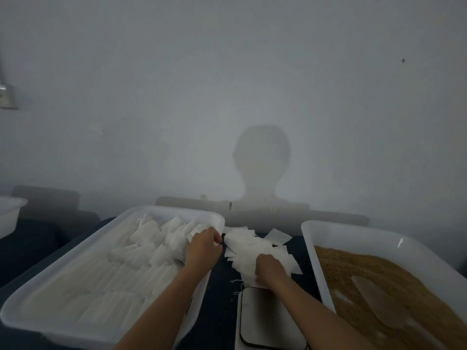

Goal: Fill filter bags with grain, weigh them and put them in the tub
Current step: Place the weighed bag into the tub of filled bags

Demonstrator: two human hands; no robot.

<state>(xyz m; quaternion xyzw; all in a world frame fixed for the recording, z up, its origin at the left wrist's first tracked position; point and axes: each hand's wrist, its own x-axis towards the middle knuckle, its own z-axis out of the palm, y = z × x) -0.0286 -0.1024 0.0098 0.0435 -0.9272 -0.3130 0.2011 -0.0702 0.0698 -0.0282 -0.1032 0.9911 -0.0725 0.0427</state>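
Flimsy white paper filter bags (255, 248) at frame centre look featherlight; I'd pinch one corner. My right hand (271, 270) grips the pile's near edge; my left hand (202, 246), fingers curled, pinches its far end.

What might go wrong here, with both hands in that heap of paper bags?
The loose pile of empty white filter bags overlaps the flat white scale, so a stray bag could skew a weighing. The right hand and left hand may lift several thin bags together.

Single head-worn wide-angle view, forward and down, close over dark table (217, 311), facing wall (227, 72).
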